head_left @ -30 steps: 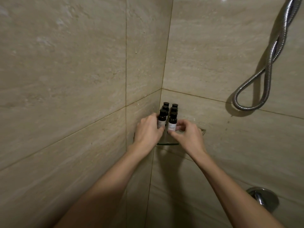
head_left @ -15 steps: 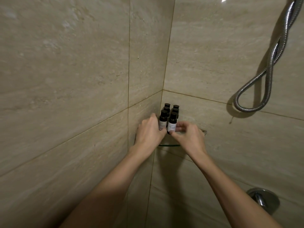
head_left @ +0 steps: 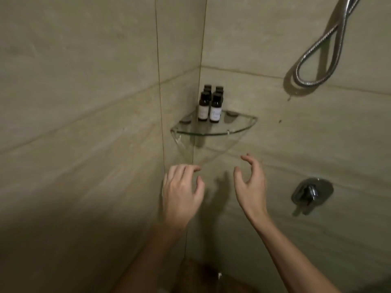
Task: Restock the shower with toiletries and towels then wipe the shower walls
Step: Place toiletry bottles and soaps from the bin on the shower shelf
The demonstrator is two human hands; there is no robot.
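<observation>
Left hand (head_left: 182,193) and right hand (head_left: 250,187) have left the bottles (head_left: 210,106) on the shelf (head_left: 211,133), grips released, so toiletries seem restocked.

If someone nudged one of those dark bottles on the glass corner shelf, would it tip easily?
Probably: the front bottle looks tall and narrow, so it may topple. The glass shelf looks smooth, so it might slide. Standing close together, one could knock its neighbours.

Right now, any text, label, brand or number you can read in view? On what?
Front left bottle, pale label: too blurred to read.
Front right bottle, pale label: too blurred to read.
Back bottles: labels hidden.
Shelf, hose, valve, walls: no text.
</observation>
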